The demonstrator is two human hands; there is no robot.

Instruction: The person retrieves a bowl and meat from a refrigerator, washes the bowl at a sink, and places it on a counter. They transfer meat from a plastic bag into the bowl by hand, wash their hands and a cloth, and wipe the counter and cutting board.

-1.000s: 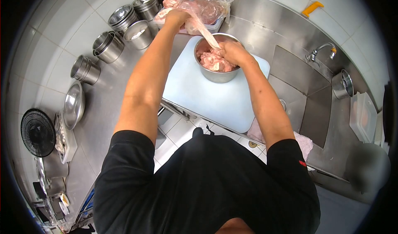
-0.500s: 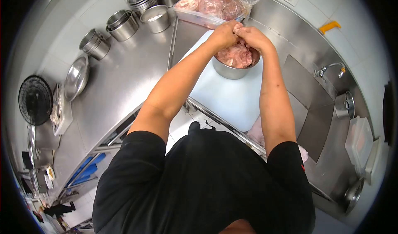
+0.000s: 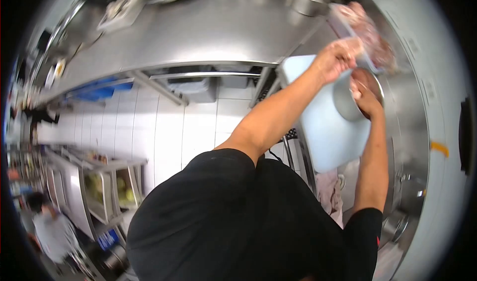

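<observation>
My left hand (image 3: 337, 61) is raised above the edge of the pale blue cutting board (image 3: 323, 137), left of the metal pot (image 3: 345, 99). Its fingers are curled, with a pale pinkish blur at them that I cannot make out. My right hand (image 3: 368, 101) reaches over the rim into the pot, fingers closed around a pale pink bit of raw meat (image 3: 355, 88). Inside the pot, more meat is partly covered by this hand. Behind it, a clear plastic tub (image 3: 343, 25) holds bagged raw meat (image 3: 372, 37), smeared by motion.
Metal bowls and pots (image 3: 308, 2) line the back of the steel counter (image 3: 213, 32). A pinkish cloth (image 3: 330, 194) lies below the board. At right are a tap (image 3: 405, 177) and a yellow-orange object (image 3: 439, 149) on the wall. Another person (image 3: 54, 234) is at lower left.
The view has swung left, so the board and pot appear farther right. My hands, together above the pot before, are now apart: left out to the side, right down in the pot.
</observation>
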